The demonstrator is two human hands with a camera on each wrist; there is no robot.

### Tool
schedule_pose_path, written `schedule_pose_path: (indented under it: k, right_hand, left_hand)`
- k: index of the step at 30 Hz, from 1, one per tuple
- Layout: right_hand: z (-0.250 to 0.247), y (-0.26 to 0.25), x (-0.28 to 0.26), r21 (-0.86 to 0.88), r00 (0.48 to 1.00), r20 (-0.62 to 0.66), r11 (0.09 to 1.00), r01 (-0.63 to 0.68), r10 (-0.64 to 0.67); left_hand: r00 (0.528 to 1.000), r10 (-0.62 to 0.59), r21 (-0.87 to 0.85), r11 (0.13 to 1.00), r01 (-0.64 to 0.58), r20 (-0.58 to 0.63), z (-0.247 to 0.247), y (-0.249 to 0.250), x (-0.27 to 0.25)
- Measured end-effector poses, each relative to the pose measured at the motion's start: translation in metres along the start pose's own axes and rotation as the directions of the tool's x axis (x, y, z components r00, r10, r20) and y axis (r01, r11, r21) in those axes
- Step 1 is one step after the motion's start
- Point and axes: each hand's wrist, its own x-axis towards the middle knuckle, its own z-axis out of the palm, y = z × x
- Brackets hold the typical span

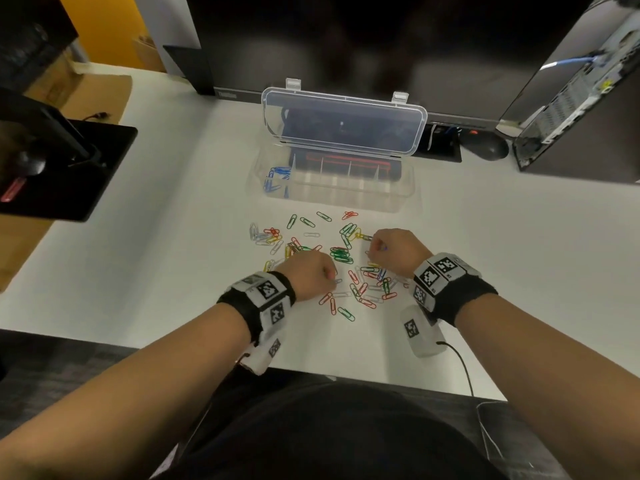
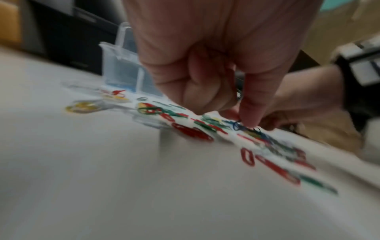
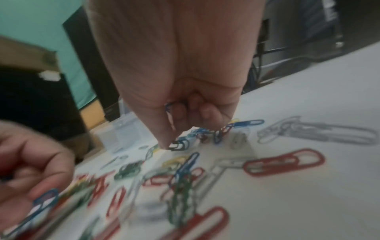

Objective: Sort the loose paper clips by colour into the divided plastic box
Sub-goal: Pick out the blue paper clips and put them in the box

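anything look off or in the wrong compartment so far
Nothing stands out. The divided plastic box sits open with only blue clips in its leftmost compartment; the other compartments look empty. The rest of the paper clips lie mixed on the desk, yet unsorted.

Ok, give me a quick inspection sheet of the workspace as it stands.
Surface: white desk, pile at centre.
Job's things: divided plastic box with lid up; blue clips fill its leftmost compartment, the rest look empty; loose paper clips in red, green, yellow, white and blue in front of it.
Clutter: mouse behind the box.
Grippers: left hand pinches a blue clip; right hand holds a blue clip in its curled fingers.
Cables: black lead from the right wrist; blue cable at the computer tower.
Surroundings: monitor, monitor stand.
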Motion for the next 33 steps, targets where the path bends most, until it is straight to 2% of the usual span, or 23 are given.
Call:
schedule_pose_path:
  k: [2, 3, 4, 6, 7, 9, 11, 12, 16, 19, 21, 22, 25, 27, 28, 29, 30, 33]
  right_hand:
    - [-0.007, 0.005, -0.002, 0.323, 0.998, -0.032, 0.945, -0.045, 0.059]
    - [-0.012, 0.007, -0.005, 0.508, 0.995, -0.016, 0.858, -0.075, 0.096]
    - [-0.015, 0.011, -0.009, 0.667, 0.992, 0.016, 0.738, -0.101, 0.121]
    - [-0.017, 0.019, -0.016, 0.894, 0.989, 0.099, 0.427, -0.138, 0.113]
    - [-0.017, 0.023, -0.018, 0.944, 0.985, 0.139, 0.287, -0.162, 0.100]
    - [-0.016, 0.030, -0.023, 0.975, 0.977, 0.189, 0.101, -0.199, 0.104]
    - [-0.014, 0.034, -0.026, 0.982, 0.972, 0.185, 0.002, -0.188, 0.147]
    - [-0.014, 0.036, -0.027, 0.984, 0.970, 0.177, -0.018, -0.176, 0.169]
    - [-0.014, 0.038, -0.027, 0.985, 0.970, 0.154, 0.047, -0.165, 0.188]
    - [-0.020, 0.038, -0.027, 0.985, 0.968, 0.144, 0.065, -0.160, 0.204]
    - [-0.025, 0.038, -0.028, 0.980, 0.968, 0.135, 0.113, -0.162, 0.213]
    - [-0.027, 0.037, -0.029, 0.972, 0.967, 0.127, 0.166, -0.165, 0.219]
    - [-0.031, 0.035, -0.029, 0.880, 0.972, 0.066, 0.445, -0.163, 0.225]
    - [-0.032, 0.035, -0.028, 0.770, 0.980, 0.020, 0.622, -0.142, 0.198]
    - [-0.032, 0.037, -0.027, 0.736, 0.981, 0.012, 0.662, -0.139, 0.193]
    - [-0.032, 0.039, -0.026, 0.731, 0.980, 0.011, 0.667, -0.143, 0.198]
    - [-0.032, 0.042, -0.026, 0.761, 0.978, 0.024, 0.630, -0.154, 0.209]
    - [-0.034, 0.047, -0.025, 0.912, 0.972, 0.106, 0.370, -0.178, 0.208]
  left_hand:
    - [0.997, -0.072, -0.338, 0.940, 0.054, -0.041, -0.010, -0.007, -0.002]
    - [0.994, -0.107, -0.490, 0.869, 0.078, -0.033, -0.014, -0.010, -0.003]
    - [0.991, -0.130, -0.605, 0.791, 0.097, -0.011, -0.017, -0.014, -0.004]
    - [0.991, -0.128, -0.739, 0.666, 0.106, 0.027, -0.021, -0.018, -0.003]
    - [0.993, -0.115, -0.781, 0.616, 0.103, 0.040, -0.021, -0.018, -0.002]
    - [0.992, -0.105, -0.843, 0.526, 0.115, 0.069, -0.021, -0.017, 0.003]
    - [0.988, -0.121, -0.873, 0.467, 0.144, 0.098, -0.020, -0.012, 0.008]
    - [0.985, -0.130, -0.883, 0.441, 0.162, 0.116, -0.020, -0.008, 0.011]
    - [0.966, -0.140, -0.909, 0.331, 0.252, 0.217, -0.024, 0.007, 0.022]
    - [0.959, -0.163, -0.896, 0.348, 0.275, 0.231, -0.029, 0.020, 0.032]
    - [0.963, -0.183, -0.875, 0.409, 0.259, 0.200, -0.031, 0.029, 0.038]
    - [0.964, -0.194, -0.861, 0.443, 0.249, 0.179, -0.032, 0.034, 0.041]
    - [0.957, -0.250, -0.791, 0.550, 0.267, 0.150, -0.033, 0.044, 0.049]
    - [0.960, -0.271, -0.674, 0.697, 0.245, 0.069, -0.031, 0.047, 0.054]
    - [0.969, -0.248, -0.570, 0.797, 0.198, -0.011, -0.028, 0.047, 0.057]
    - [0.977, -0.198, -0.447, 0.884, 0.141, -0.085, -0.026, 0.046, 0.061]
    - [0.980, -0.145, -0.315, 0.944, 0.095, -0.138, -0.023, 0.045, 0.063]
    - [0.982, -0.056, -0.046, 0.998, 0.048, -0.182, -0.016, 0.045, 0.072]
